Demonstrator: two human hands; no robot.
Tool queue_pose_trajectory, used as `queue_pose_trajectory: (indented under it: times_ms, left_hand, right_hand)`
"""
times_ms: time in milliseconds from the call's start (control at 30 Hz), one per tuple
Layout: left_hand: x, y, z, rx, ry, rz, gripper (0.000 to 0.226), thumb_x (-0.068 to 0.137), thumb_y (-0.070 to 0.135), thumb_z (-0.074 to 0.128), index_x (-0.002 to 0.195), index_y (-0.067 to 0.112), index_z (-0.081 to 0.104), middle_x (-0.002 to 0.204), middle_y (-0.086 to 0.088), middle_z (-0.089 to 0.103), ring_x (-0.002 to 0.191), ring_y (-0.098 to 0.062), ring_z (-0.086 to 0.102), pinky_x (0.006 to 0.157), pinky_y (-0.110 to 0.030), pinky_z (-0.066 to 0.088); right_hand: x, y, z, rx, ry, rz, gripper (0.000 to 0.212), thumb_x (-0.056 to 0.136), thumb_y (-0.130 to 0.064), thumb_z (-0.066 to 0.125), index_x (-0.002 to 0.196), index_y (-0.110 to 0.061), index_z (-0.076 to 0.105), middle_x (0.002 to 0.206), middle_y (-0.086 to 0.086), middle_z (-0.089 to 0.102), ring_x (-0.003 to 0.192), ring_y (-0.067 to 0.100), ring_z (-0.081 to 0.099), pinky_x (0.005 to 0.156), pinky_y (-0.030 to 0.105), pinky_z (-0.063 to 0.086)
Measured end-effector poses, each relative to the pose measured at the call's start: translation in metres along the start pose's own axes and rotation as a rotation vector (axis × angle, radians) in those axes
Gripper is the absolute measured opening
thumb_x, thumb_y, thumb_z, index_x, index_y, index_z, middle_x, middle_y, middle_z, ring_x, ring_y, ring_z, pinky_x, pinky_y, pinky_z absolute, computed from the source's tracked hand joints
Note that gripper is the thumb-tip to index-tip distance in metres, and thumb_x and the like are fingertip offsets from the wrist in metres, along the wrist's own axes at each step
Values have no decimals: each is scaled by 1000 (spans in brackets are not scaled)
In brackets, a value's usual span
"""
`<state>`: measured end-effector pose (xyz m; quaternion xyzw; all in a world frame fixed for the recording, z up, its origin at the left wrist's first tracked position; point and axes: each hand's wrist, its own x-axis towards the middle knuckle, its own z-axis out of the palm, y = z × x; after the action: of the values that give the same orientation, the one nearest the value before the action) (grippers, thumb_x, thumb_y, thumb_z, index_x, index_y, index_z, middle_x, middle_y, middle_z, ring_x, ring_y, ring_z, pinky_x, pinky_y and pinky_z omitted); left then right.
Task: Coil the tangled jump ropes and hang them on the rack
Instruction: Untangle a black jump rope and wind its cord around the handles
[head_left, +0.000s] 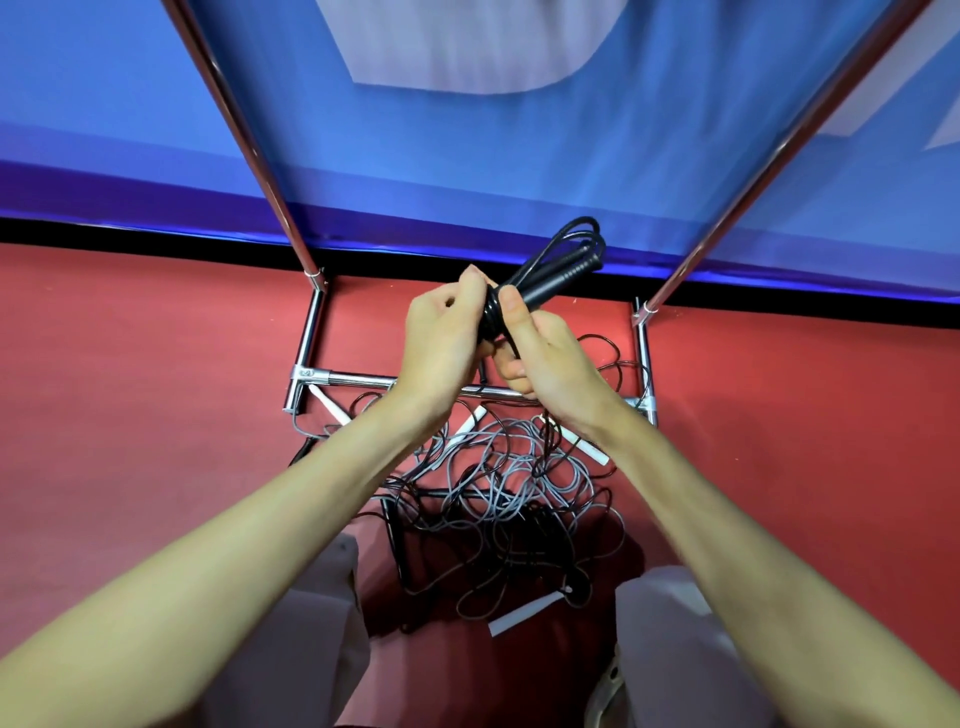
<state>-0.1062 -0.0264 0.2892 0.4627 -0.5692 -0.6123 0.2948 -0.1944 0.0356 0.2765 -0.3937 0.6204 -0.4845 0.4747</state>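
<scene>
Black cord is seen wound into a tight bundle, the coiled rope (540, 275), which is held up in front of the rack (363, 382), with its two black handles and a few loops pointing up and to the far right. The bundle is gripped from the left by the left hand (441, 343), whose fingers are curled round the wrapped middle. It is pinched from the right by the right hand (550, 358), the thumb laid along the cord and the other fingers curled under it. Both hands are closed on the same rope, close together and nearly touching.

Below the hands, on the red floor (130, 415), a tangle (498, 488) of black and grey ropes is spread within and just near of the rack's chrome base. Several white handles (524, 618) are seen among the cords, one lying at the near edge of the heap and others close to the base's cross bar. Two chrome uprights of the rack are seen rising to the far left and far right. A blue banner (467, 145) with pale shapes hangs behind the rack. The person's knees, in light trousers (670, 649), are seen at the near edge, on either side of the heap.
</scene>
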Motion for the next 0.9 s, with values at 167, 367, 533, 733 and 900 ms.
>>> queue_pose_trajectory:
  times_ms: [167, 367, 533, 733, 900]
  left_hand:
    - [15, -10, -13, 212, 152, 226, 42, 89, 39, 40, 53, 19, 31, 52, 1, 31, 55, -18, 30, 53, -44, 28]
    - [15, -21, -23, 628, 161, 510, 34, 95, 34, 35, 68, 14, 35, 49, 2, 33, 50, -28, 35, 52, -37, 27]
    - [4, -34, -24, 869, -31, 733, 36, 99, 33, 28, 80, 6, 44, 65, -7, 43, 54, -35, 44, 49, -36, 32]
    - [-10, -40, -19, 953, -178, 787, 43, 100, 36, 31, 98, -3, 50, 89, -16, 45, 75, -30, 43, 62, -38, 37]
    - [-7, -37, -22, 816, -212, 686, 37, 99, 38, 42, 107, 3, 42, 95, -12, 52, 77, -27, 50, 65, -32, 34]
  right_hand:
    - [4, 9, 12, -132, 256, 56, 56, 102, -47, 34, 60, -18, 56, 37, -10, 35, 38, 4, 33, 49, 26, 27]
    - [-11, -12, 12, 211, 185, 197, 46, 102, -15, 32, 58, -15, 46, 46, -5, 34, 33, 1, 20, 33, 13, 16]
    - [-20, -17, -1, 286, 187, 335, 61, 98, -51, 39, 45, -22, 48, 46, -7, 35, 35, 6, 20, 34, 14, 14]
    - [-19, -14, -9, 228, 293, 403, 49, 92, -47, 59, 56, -24, 37, 40, -12, 29, 34, 5, 19, 34, 16, 14]
    - [-15, -9, -3, 333, 329, 308, 45, 97, -21, 51, 55, -21, 36, 42, -9, 25, 35, 6, 17, 35, 15, 13]
